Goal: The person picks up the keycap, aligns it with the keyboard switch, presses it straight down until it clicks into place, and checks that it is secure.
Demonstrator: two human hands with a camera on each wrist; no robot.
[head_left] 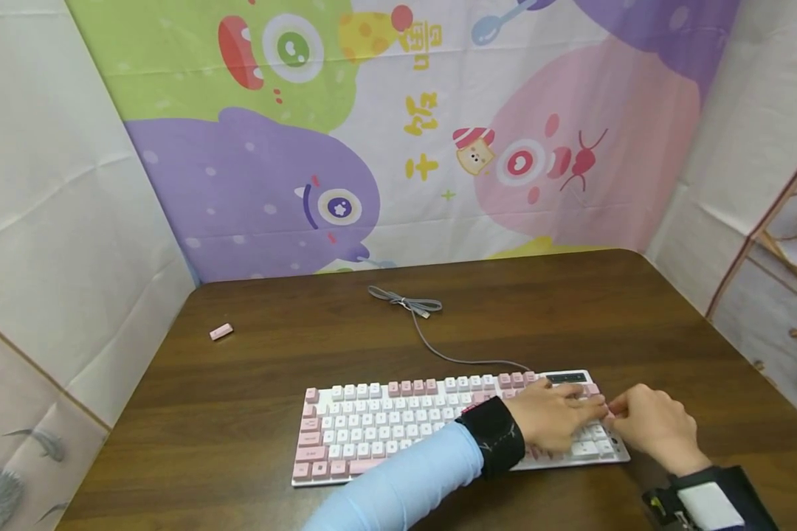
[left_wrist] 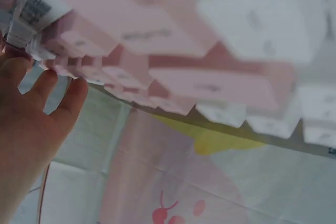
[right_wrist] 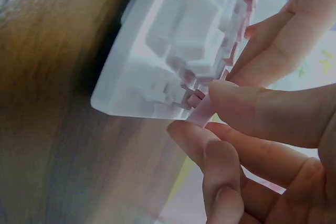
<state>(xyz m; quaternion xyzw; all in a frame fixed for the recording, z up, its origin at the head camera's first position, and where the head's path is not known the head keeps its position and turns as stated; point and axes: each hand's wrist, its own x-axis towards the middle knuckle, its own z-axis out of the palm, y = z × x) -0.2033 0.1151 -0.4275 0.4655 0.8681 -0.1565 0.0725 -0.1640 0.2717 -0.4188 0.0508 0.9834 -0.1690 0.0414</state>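
A pink-and-white keyboard (head_left: 385, 428) lies along the front of the table. My left hand (head_left: 553, 413) rests across the keys near its right end, fingers stretched toward the right edge; in the left wrist view those fingertips (left_wrist: 79, 88) touch a row of keys. At that right edge, my right hand (head_left: 656, 426) pinches a pink keycap (right_wrist: 202, 111) between thumb and forefinger. In the right wrist view the keycap sits against the keyboard's corner, with a small pinkish stem next to it. Whether it is seated or loose I cannot tell.
Another pink keycap (head_left: 221, 332) lies alone at the table's left. Behind the keyboard runs its grey cable (head_left: 432, 352), bundled and tied at the far end. A cartoon-patterned cloth (head_left: 412, 206) hangs along the table's (head_left: 272, 369) back edge.
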